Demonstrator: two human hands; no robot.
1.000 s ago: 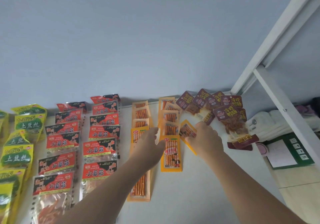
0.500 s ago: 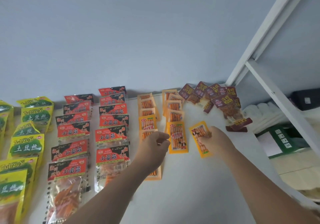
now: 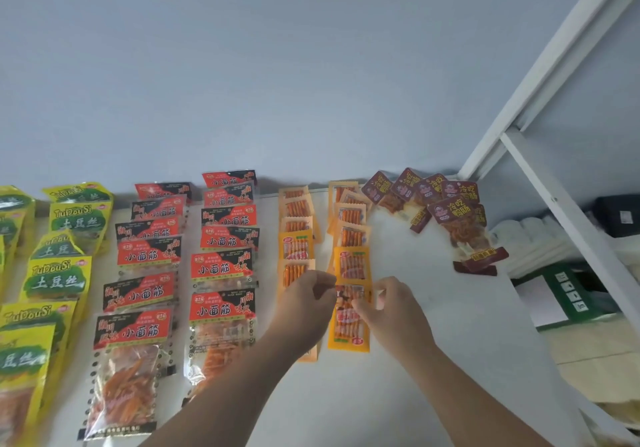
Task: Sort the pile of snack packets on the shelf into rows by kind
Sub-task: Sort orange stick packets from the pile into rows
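Note:
Both my hands meet over an orange snack packet lying at the near end of the right orange row. My left hand pinches the packet's top left edge, and my right hand holds its upper right side with curled fingers. A second orange row runs just to the left, its near part hidden under my left hand. Two rows of red-and-black packets and yellow-green packets lie further left. A loose fan of maroon packets sits at the back right.
The white shelf board shows bare surface to the right of the orange rows. A white shelf post slants up at the right edge. Below and beyond the shelf lie a green box and white cloth.
My right hand brought the orange packet from right of the rows to the near end of the right orange row. My left hand moved right and took hold of its top edge.

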